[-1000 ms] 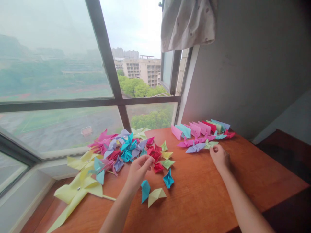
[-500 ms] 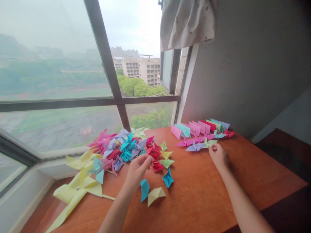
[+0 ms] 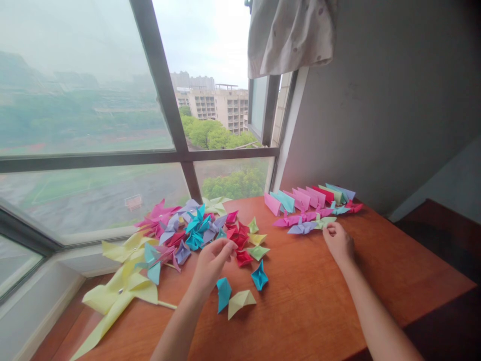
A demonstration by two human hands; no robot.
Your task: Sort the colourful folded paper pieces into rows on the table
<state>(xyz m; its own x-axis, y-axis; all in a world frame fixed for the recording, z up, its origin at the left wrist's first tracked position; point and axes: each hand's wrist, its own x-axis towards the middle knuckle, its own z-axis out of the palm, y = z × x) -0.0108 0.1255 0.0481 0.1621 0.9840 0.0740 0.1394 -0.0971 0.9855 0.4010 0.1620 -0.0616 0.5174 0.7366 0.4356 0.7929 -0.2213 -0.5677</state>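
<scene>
My right hand point(image 3: 339, 242) pinches the edge of a pale green folded paper bird point(image 3: 324, 221) at the front of the rows on the right. A purple paper bird point(image 3: 302, 227) lies just left of it. My left hand point(image 3: 216, 259) is raised beside the pile of folded paper, thumb and fingers pressed together; whatever is between them, if anything, is too small to name. Near it are red folded pieces point(image 3: 244, 257), a green one point(image 3: 258, 252) and a blue one point(image 3: 259, 276). A light blue piece point(image 3: 224, 295) and a pale yellow piece point(image 3: 241, 303) lie closer to me.
Yellow paper pinwheels point(image 3: 120, 291) lie on the left of the wooden table point(image 3: 300, 311). Upright folded paper pieces point(image 3: 301, 199) line the back right. Window frames point(image 3: 184, 156) rise behind the table, and a grey wall point(image 3: 376, 100) stands at the right.
</scene>
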